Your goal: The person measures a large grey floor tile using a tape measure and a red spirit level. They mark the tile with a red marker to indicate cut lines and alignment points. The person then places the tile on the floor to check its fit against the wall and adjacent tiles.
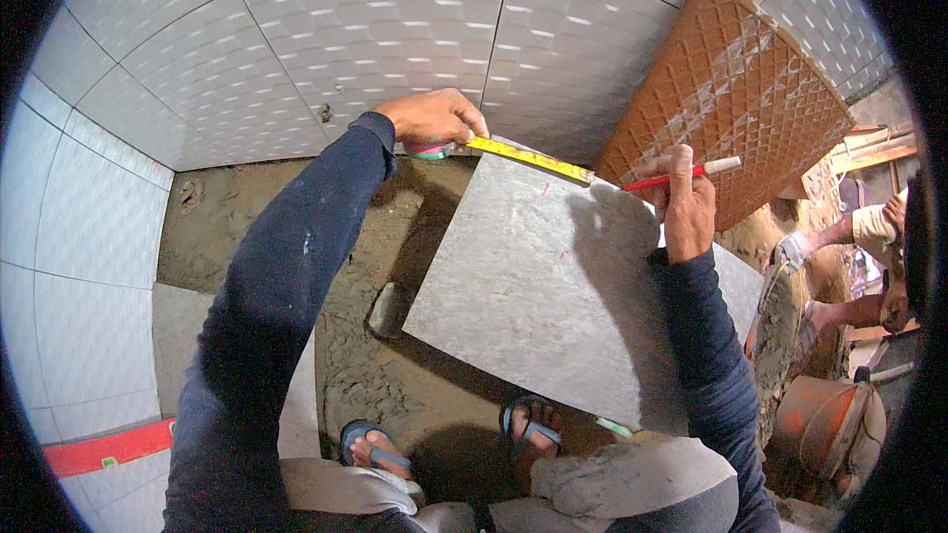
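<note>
A tape measure [533, 160] has its yellow blade laid along the far edge of a grey square tile [509, 266], which bears small red marks. My left hand [430, 118] grips the tape's case at the tile's far left corner, thumb on the blade. My right hand [686, 207] holds a red pen [657, 180] with a white end, its point by the blade's right end. The right forearm lies over the tile and casts a shadow on it. Wet mortar [355, 385] shows around my sandalled feet.
A brown tile [721, 99], ridged back outward, leans on the white tiled wall [385, 30]. Laid grey tile [183, 336] and a red spirit level [99, 449] are at left. At right are another person's legs [839, 311] and an orange-marked container [820, 424].
</note>
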`<state>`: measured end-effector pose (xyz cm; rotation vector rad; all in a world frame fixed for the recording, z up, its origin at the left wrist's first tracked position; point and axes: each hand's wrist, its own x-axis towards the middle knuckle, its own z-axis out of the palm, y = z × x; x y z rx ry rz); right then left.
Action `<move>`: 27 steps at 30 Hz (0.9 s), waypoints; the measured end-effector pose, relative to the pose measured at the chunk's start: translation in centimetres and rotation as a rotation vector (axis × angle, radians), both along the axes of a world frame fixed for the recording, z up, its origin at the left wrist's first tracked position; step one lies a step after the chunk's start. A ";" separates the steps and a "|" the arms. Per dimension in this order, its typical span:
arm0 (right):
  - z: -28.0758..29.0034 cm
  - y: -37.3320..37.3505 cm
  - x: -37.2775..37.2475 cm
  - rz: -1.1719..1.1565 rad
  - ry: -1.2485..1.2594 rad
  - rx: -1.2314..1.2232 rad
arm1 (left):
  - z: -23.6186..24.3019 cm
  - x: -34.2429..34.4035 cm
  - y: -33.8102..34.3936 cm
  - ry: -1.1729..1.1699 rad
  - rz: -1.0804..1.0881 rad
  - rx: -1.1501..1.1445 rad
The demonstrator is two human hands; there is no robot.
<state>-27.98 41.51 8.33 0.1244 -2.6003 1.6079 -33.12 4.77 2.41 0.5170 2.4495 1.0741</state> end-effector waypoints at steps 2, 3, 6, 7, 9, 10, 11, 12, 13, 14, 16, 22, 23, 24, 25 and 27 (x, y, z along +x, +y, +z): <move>-0.2 -0.2 -0.2 0.080 0.009 -0.052 | -0.5 -0.3 -0.2 0.020 -0.017 0.013; -0.5 -0.2 -0.3 0.105 0.016 -0.088 | -0.4 -0.4 0.1 -0.009 -0.017 0.016; -0.9 -0.4 -0.4 0.170 0.078 -0.075 | -0.4 -0.5 0.3 -0.032 -0.017 0.032; -1.1 -0.5 -0.4 0.192 0.106 -0.052 | -0.6 -0.5 0.2 -0.029 -0.015 0.036; -1.3 -0.6 -0.7 0.195 0.067 -0.099 | -0.7 -0.5 0.1 0.008 -0.018 0.025; -1.4 -0.6 -1.0 0.194 0.047 -0.121 | -0.6 -0.5 0.1 0.026 -0.021 0.020; -1.8 -0.8 -1.2 0.195 0.058 -0.117 | -0.6 -0.5 0.0 0.022 -0.030 0.020; -2.1 -1.0 -1.3 0.190 0.071 -0.106 | -0.7 -0.7 0.0 0.021 -0.044 0.027; -2.4 -1.2 -1.4 0.185 0.084 -0.096 | -0.8 -0.8 -0.1 0.019 -0.059 0.034; -2.6 -1.3 -1.5 0.200 0.088 -0.054 | -0.9 -0.8 -0.2 -0.004 -0.041 0.051; -2.7 -1.8 -1.7 0.236 0.090 0.024 | -1.1 -0.5 -0.5 -0.055 0.001 0.079; -2.3 -1.5 -1.2 0.200 0.072 0.076 | -0.5 -0.6 0.4 0.000 0.000 0.000; -2.3 -1.7 -1.2 0.205 0.081 0.069 | -0.6 -0.7 0.1 -0.019 0.004 0.006; -2.3 -1.8 -1.1 0.198 0.081 0.047 | -0.7 -0.7 0.0 -0.037 0.002 0.015; -2.3 -2.0 -1.0 0.191 0.080 0.024 | -0.8 -0.6 0.0 -0.044 0.005 0.018; -2.2 -2.1 -0.8 0.193 0.095 -0.024 | -0.7 -0.6 -0.2 -0.040 -0.016 0.044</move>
